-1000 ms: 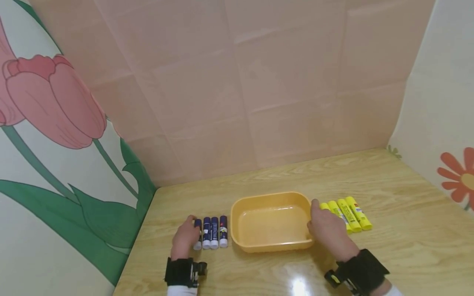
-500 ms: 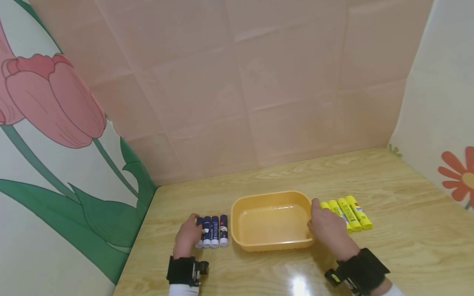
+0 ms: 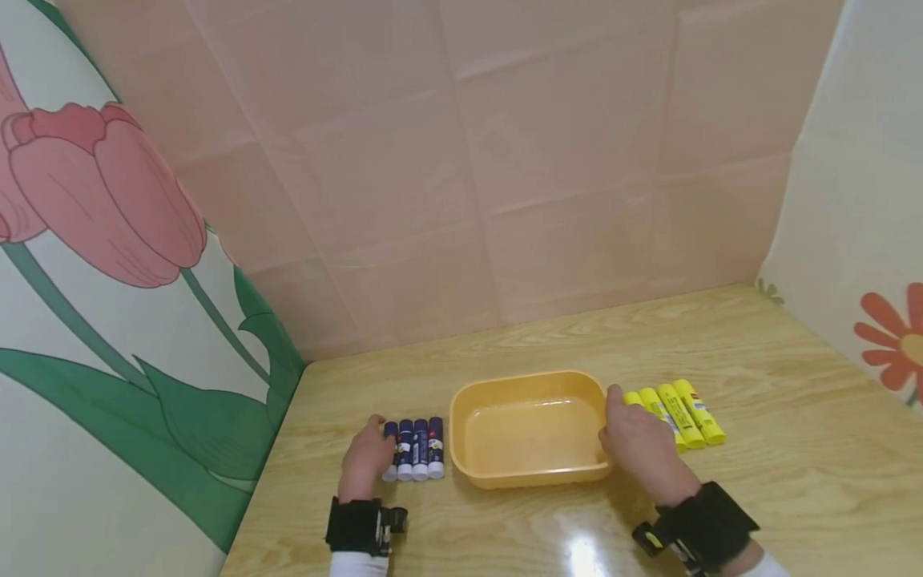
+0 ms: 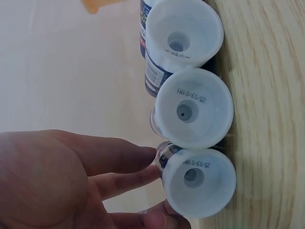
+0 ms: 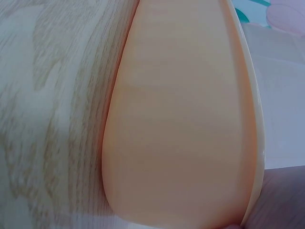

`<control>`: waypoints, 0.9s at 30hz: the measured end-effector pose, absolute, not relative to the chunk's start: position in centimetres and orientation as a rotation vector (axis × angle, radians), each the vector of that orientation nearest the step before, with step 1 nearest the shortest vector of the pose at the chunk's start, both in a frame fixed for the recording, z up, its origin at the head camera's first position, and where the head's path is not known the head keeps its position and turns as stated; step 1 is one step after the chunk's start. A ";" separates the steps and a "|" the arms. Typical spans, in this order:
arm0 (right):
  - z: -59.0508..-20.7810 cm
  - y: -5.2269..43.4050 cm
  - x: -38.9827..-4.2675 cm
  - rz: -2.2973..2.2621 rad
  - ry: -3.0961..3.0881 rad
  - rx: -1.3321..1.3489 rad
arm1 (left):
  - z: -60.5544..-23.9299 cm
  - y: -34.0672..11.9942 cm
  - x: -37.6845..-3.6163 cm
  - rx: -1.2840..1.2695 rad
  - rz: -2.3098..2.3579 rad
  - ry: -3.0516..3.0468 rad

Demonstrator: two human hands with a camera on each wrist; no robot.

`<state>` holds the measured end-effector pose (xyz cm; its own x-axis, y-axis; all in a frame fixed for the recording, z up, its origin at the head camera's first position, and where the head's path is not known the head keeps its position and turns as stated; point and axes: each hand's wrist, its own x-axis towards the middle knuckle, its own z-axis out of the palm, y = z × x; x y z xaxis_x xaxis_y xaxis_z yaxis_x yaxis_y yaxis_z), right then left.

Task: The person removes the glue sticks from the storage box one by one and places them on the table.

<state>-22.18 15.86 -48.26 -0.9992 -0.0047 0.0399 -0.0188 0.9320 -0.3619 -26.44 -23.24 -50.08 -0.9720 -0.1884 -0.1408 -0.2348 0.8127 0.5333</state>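
Note:
Four dark blue glue sticks with white ends lie side by side left of the tray. My left hand point(image 3: 369, 450) holds the leftmost glue stick point(image 4: 199, 183), its thumb point(image 4: 128, 156) on the top and other fingers along the outer side. That stick lies against the neighbouring glue stick point(image 4: 195, 109). My right hand point(image 3: 642, 445) grips the right rim of a yellow-orange plastic tray point(image 3: 530, 480), thumb at the edge. In the right wrist view the tray's side wall point(image 5: 176, 119) fills the middle, with part of the hand at the lower right corner.
Several yellow glue sticks point(image 3: 679, 415) lie in a row right of the tray, partly hidden behind my right hand. The wood-grain table point(image 3: 808, 481) meets a pink wall covering point(image 3: 548, 160) at the back. A flower-printed panel point(image 3: 108, 361) stands at the left.
My left hand has moved slightly right, bringing the leftmost blue glue stick up against its neighbour and closing the gaps in the row. The right hand and the tray have stayed in place.

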 end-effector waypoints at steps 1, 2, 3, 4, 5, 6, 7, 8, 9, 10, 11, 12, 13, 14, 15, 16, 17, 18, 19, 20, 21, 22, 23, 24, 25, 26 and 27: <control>-48.3 15.9 -22.2 0.575 -3.052 0.018 | -50.0 -23.2 -26.4 -0.347 0.878 2.911; -48.2 15.8 -22.2 0.577 -3.052 0.018 | -50.0 -23.2 -26.4 -0.351 0.876 2.912; -48.2 15.8 -22.2 0.579 -3.054 0.018 | -50.0 -23.2 -26.3 -0.357 0.876 2.910; -48.2 15.8 -22.2 0.580 -3.055 0.021 | -49.9 -23.2 -26.3 -0.362 0.878 2.908; -48.2 15.8 -22.2 0.579 -3.054 0.022 | -49.9 -23.2 -26.2 -0.367 0.881 2.906; -48.2 15.8 -22.2 0.576 -3.051 0.025 | -49.9 -23.2 -26.2 -0.370 0.881 2.906; -48.2 15.8 -22.2 0.572 -3.050 0.027 | -49.8 -23.1 -26.2 -0.374 0.882 2.904; -48.1 15.8 -22.2 0.572 -3.050 0.027 | -49.8 -23.1 -26.1 -0.379 0.884 2.901; -48.2 15.8 -22.2 0.574 -3.053 0.027 | -49.9 -23.1 -26.1 -0.389 0.890 2.895; -48.2 15.9 -22.2 0.576 -3.051 0.029 | -49.9 -23.1 -26.1 -0.398 0.898 2.892; -48.2 15.9 -22.2 0.577 -3.047 0.030 | -49.9 -23.1 -26.1 -0.406 0.902 2.891; -48.3 15.9 -22.2 0.578 -3.044 0.033 | -50.0 -23.2 -26.1 -0.418 0.907 2.888; -48.3 15.9 -22.2 0.582 -3.045 0.034 | -50.1 -23.2 -26.1 -0.436 0.914 2.880; -48.3 15.9 -22.2 0.586 -3.043 0.036 | -50.1 -23.2 -26.2 -0.449 0.920 2.875; -48.4 15.8 -22.2 0.586 -3.040 0.038 | -50.2 -23.2 -26.2 -0.459 0.922 2.873; -48.4 15.8 -22.2 0.588 -3.038 0.039 | -50.2 -23.2 -26.2 -0.467 0.922 2.873; -48.4 15.8 -22.1 0.588 -3.037 0.038 | -50.3 -23.2 -26.2 -0.469 0.921 2.872; -48.4 15.9 -22.1 0.594 -3.040 0.035 | -50.3 -23.2 -26.2 -0.471 0.922 2.869; -48.4 15.8 -22.1 0.603 -3.048 0.031 | -50.4 -23.3 -26.2 -0.469 0.918 2.869; -48.4 15.8 -22.0 0.615 -3.052 0.028 | -50.4 -23.3 -26.1 -0.464 0.916 2.872; -48.4 15.9 -22.0 0.626 -3.059 0.023 | -50.5 -23.4 -26.0 -0.458 0.912 2.878; -48.4 15.9 -22.0 0.642 -3.067 0.019 | -50.5 -23.4 -25.9 -0.454 0.907 2.883; -48.4 16.0 -22.0 0.659 -3.074 0.017 | -50.5 -23.4 -25.8 -0.449 0.898 2.894; -48.4 16.1 -21.9 0.677 -3.078 0.015 | -50.5 -23.4 -25.7 -0.450 0.886 2.908; -48.4 16.3 -21.9 0.693 -3.076 0.015 | -50.5 -23.3 -25.5 -0.453 0.872 2.933; -48.4 16.5 -21.9 0.709 -3.076 0.012 | -50.5 -23.2 -25.4 -0.465 0.855 2.962; -48.4 16.7 -21.9 0.726 -3.080 0.006 | -50.4 -22.9 -25.1 -0.476 0.836 3.003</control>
